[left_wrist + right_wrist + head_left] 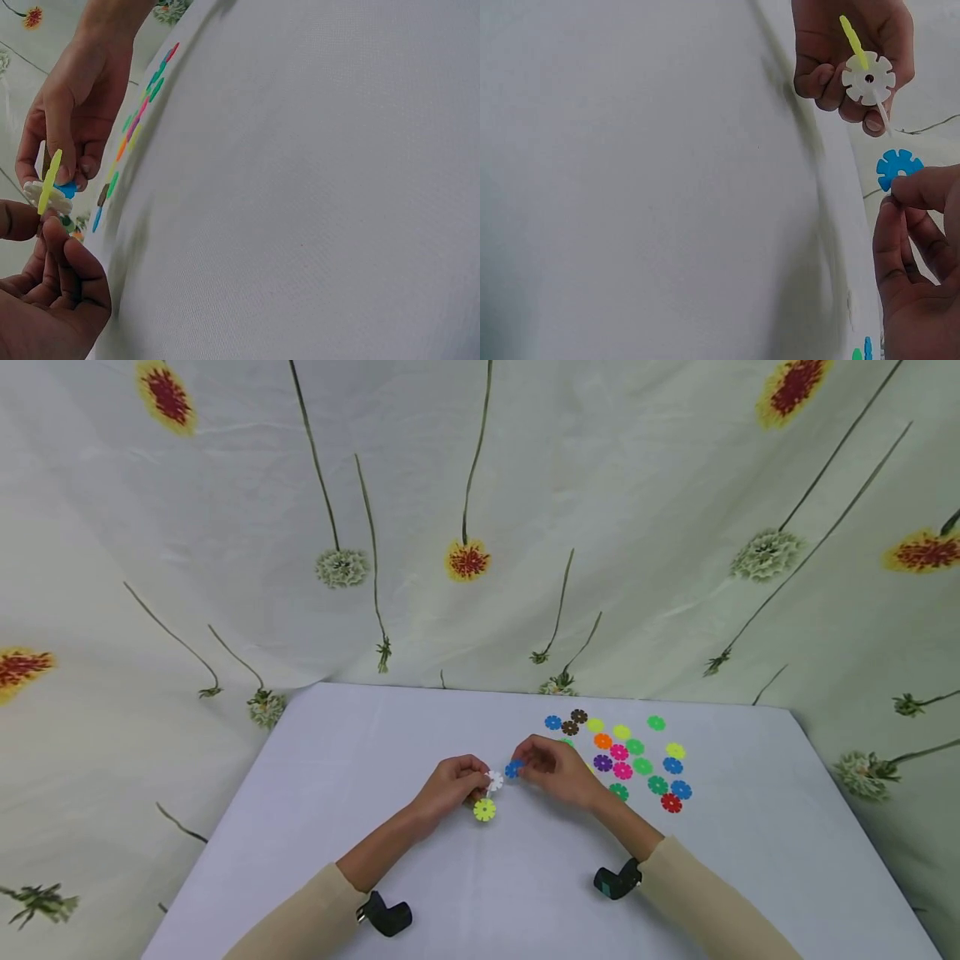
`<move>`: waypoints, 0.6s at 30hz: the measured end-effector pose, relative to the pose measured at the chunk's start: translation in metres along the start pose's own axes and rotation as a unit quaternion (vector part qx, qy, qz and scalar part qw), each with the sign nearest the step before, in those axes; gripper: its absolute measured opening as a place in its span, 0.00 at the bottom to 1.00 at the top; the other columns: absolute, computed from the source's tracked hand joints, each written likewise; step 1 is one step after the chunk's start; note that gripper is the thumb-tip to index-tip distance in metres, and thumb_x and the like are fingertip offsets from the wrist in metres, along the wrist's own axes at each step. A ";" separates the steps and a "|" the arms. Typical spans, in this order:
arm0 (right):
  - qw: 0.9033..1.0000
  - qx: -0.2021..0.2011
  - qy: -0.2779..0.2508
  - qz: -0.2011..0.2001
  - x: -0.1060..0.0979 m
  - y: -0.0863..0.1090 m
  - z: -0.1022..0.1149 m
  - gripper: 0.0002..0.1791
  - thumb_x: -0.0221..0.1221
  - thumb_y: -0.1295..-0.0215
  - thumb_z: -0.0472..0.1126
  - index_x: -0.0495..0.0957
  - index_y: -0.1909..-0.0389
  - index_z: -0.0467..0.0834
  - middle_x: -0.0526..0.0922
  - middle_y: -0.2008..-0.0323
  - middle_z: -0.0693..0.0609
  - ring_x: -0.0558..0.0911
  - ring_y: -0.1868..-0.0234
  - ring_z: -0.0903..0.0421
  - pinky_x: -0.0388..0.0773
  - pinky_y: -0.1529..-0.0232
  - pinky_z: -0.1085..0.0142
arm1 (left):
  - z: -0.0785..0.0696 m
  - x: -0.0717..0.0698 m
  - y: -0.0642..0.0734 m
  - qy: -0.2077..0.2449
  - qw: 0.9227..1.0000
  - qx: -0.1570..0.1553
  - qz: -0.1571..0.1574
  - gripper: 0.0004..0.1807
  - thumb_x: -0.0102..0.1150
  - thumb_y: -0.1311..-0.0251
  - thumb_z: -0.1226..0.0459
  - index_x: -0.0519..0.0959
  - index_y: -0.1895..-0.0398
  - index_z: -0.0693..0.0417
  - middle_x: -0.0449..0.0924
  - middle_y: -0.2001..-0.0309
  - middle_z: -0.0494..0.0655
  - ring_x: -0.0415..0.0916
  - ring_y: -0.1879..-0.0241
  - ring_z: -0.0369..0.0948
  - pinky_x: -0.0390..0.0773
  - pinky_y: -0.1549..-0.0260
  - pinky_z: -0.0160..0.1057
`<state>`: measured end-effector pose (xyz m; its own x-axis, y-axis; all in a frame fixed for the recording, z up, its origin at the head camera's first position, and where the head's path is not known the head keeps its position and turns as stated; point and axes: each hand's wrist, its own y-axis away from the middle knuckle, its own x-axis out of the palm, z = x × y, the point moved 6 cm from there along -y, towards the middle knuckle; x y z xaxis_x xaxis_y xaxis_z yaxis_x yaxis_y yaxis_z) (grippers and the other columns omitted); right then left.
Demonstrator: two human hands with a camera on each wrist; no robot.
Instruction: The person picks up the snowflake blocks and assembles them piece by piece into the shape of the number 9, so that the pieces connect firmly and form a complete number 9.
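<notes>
My left hand (452, 787) pinches a white notched flower-shaped disc (859, 84) between thumb and fingers. A yellow disc (484, 810) is slotted into it at an angle. What looks like a second white disc (883, 112) stands edge-on at its other side in the right wrist view. My right hand (557, 770) pinches a blue notched disc (889, 163) by its edge. The blue disc is held just right of the white one, with a small gap between them in the head view. Both hands are raised over the middle of the white table.
Several loose notched discs lie flat on the table (315, 760) at the back right, among them a red disc (671, 802), a purple disc (603, 763) and an orange disc (603, 741). A flower-printed cloth (420, 477) hangs behind the table.
</notes>
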<state>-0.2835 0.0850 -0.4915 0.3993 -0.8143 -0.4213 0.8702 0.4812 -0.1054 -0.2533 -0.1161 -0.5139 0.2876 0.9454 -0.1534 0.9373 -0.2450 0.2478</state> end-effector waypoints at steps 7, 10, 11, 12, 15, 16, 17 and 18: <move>0.999 -0.012 -0.030 0.020 0.006 0.002 0.003 0.09 0.65 0.28 0.33 0.85 0.50 0.41 0.88 0.54 0.41 0.84 0.58 0.58 0.82 0.56 0.71 | 0.000 0.001 0.000 -0.002 1.000 0.005 0.008 0.11 0.59 0.25 0.64 0.80 0.50 0.65 0.84 0.67 0.41 0.78 0.66 0.36 0.80 0.63 0.30; 0.999 -0.021 -0.035 0.024 0.006 0.003 0.003 0.09 0.65 0.28 0.33 0.86 0.50 0.41 0.89 0.54 0.40 0.84 0.58 0.58 0.82 0.55 0.72 | -0.001 0.001 0.000 -0.003 1.000 0.007 0.012 0.12 0.60 0.26 0.63 0.80 0.50 0.65 0.85 0.67 0.41 0.79 0.66 0.35 0.81 0.62 0.30; 0.999 -0.023 -0.036 0.026 0.007 0.004 0.003 0.08 0.65 0.28 0.33 0.86 0.50 0.41 0.89 0.54 0.40 0.84 0.58 0.58 0.83 0.55 0.72 | -0.001 0.002 0.000 -0.003 1.000 0.007 0.013 0.12 0.60 0.26 0.63 0.80 0.50 0.65 0.85 0.67 0.42 0.79 0.66 0.35 0.81 0.62 0.30; 0.999 -0.024 -0.036 0.027 0.007 0.004 0.003 0.08 0.65 0.27 0.33 0.86 0.51 0.41 0.89 0.54 0.40 0.84 0.58 0.58 0.83 0.55 0.72 | -0.001 0.002 0.000 -0.004 1.000 0.007 0.014 0.12 0.61 0.26 0.63 0.80 0.50 0.65 0.85 0.67 0.42 0.79 0.67 0.35 0.81 0.62 0.30; 0.998 -0.026 -0.038 0.033 0.008 0.006 0.003 0.07 0.65 0.27 0.33 0.87 0.51 0.41 0.89 0.54 0.41 0.85 0.57 0.58 0.84 0.52 0.72 | 0.000 0.002 0.001 -0.004 1.000 0.006 0.015 0.13 0.62 0.27 0.63 0.80 0.51 0.65 0.86 0.68 0.42 0.79 0.68 0.35 0.82 0.63 0.30; 0.998 -0.027 -0.039 0.034 0.008 0.007 0.003 0.07 0.65 0.27 0.33 0.87 0.51 0.41 0.90 0.54 0.42 0.85 0.57 0.58 0.84 0.52 0.71 | 0.000 0.002 0.001 -0.003 1.000 0.004 0.015 0.13 0.62 0.27 0.63 0.80 0.51 0.65 0.86 0.68 0.42 0.79 0.68 0.35 0.82 0.63 0.31; 0.998 -0.027 -0.039 0.035 0.009 0.007 0.002 0.07 0.65 0.26 0.33 0.87 0.52 0.42 0.90 0.54 0.42 0.85 0.56 0.58 0.84 0.51 0.71 | 0.000 0.002 0.002 -0.004 1.000 0.004 0.015 0.13 0.63 0.27 0.63 0.81 0.51 0.65 0.86 0.68 0.43 0.80 0.68 0.35 0.82 0.63 0.31; 0.998 -0.026 -0.039 0.035 0.009 0.007 0.002 0.07 0.65 0.26 0.33 0.87 0.52 0.42 0.90 0.54 0.43 0.85 0.56 0.58 0.84 0.50 0.71 | 0.000 0.002 0.002 -0.005 1.000 0.004 0.015 0.13 0.63 0.27 0.63 0.81 0.51 0.65 0.86 0.68 0.43 0.80 0.68 0.35 0.82 0.63 0.31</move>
<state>-0.2731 0.0805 -0.4940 0.4823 -0.7997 -0.3577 0.8240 0.5527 -0.1245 -0.2507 -0.1149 -0.5141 0.3176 0.9354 -0.1557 0.9296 -0.2748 0.2455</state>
